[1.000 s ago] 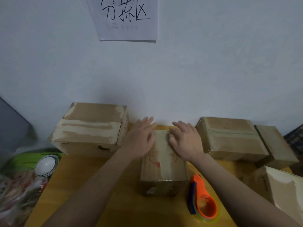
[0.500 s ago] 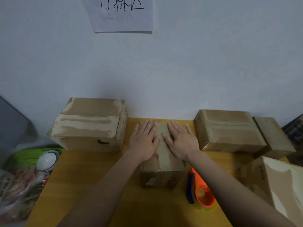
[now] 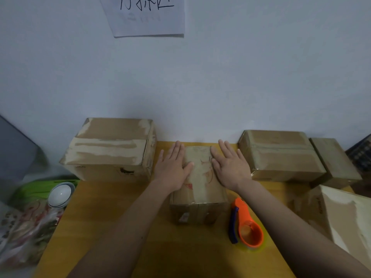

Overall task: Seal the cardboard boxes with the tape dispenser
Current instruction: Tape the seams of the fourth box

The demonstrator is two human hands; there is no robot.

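Note:
A small cardboard box (image 3: 200, 183) with a strip of tape down its top stands in the middle of the yellow table (image 3: 104, 227). My left hand (image 3: 172, 167) lies flat on the box's left side with straight fingers. Flat on the right side is my right hand (image 3: 230, 167), fingers spread. An orange and blue tape dispenser (image 3: 247, 225) lies on the table just right of the box, with no hand on it.
A large taped box (image 3: 112, 149) stands at the back left. Two more boxes (image 3: 281, 155) (image 3: 335, 161) line the back right, another (image 3: 345, 221) sits at the right edge. A white bowl (image 3: 60, 194) and bags lie off the left edge. The wall is close behind.
Both hands have slid apart from the taped middle of the box top toward its sides, fingers now straight and spread. The camera has tipped down a little.

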